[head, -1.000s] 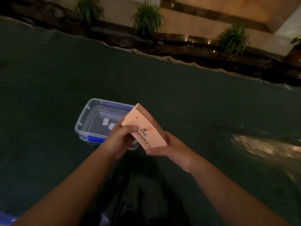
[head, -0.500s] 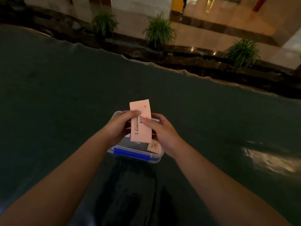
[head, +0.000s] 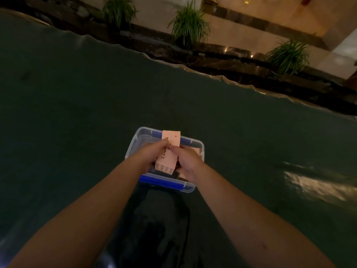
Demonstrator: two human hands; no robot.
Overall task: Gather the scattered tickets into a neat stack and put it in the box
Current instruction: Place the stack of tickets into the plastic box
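Both hands, left (head: 150, 156) and right (head: 187, 161), have a closed grip on the stack (head: 167, 154) of pink tickets, held tilted over the clear box (head: 133, 146) on the dark tabletop (head: 77, 113)

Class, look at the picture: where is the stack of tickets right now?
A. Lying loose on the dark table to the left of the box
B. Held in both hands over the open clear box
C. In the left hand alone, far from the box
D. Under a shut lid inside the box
B: the left hand and right hand both grip the stack of tickets over the open box.
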